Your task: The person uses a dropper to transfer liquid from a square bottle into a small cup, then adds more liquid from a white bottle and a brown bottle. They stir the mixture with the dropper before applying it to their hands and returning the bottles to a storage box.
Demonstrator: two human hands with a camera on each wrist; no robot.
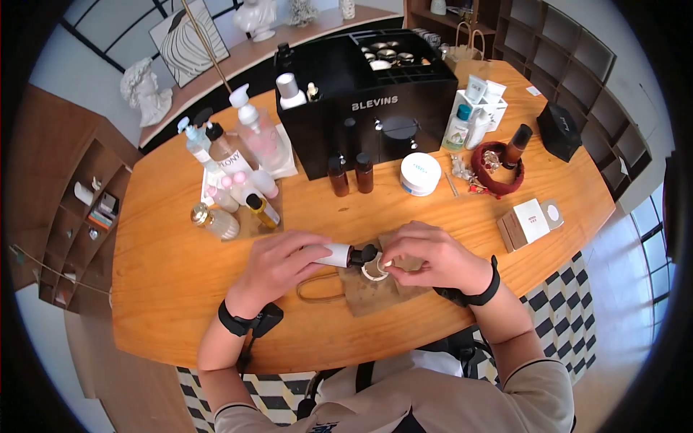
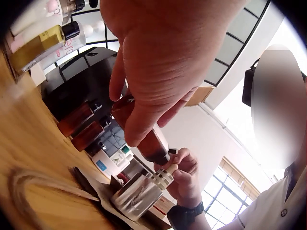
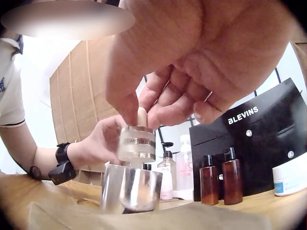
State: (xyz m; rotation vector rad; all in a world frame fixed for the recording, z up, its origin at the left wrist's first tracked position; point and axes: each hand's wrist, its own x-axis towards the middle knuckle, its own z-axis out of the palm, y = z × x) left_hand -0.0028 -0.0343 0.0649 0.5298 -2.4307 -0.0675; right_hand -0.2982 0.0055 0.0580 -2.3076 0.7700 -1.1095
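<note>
Okay, brown bottle (image 1: 335,255): it's lying sideways in the air over the table (image 1: 166,274), long axis close to level, black cap (image 1: 362,255) pointing toward the person's right, right by the glass jar's top. Can't tell if they're touching.
Glass jar (image 1: 374,269): it's standing upright, pale ribbed top facing up, thick clear walls catching glare, so whatever it's holding is too hard to make out.
Left hand (image 1: 285,263): it's gripping the brown bottle around its pale label, fingers curling over.
Right hand (image 1: 427,252): thumb and fingers are pinching a small pale knob (image 3: 142,116) at the jar's ribbed top.
Brown sheet (image 1: 364,296): papery, creased and dark-spotted, it's lying under the jar, with a thin cord loop (image 1: 298,290) sticking out beside it.
Black case (image 1: 317,130): boxy and smooth, it's reading BLEVINS, with round shiny pieces sitting in its open top section.
Amber bottles (image 1: 364,175): two slim ones are standing in front of it, near a squat white tub (image 1: 420,175).
Red ring-shaped tray (image 1: 517,185): fuzzy-looking, it's holding jewellery-like bits and a dark bottle (image 1: 517,144) leaning at its edge.
</note>
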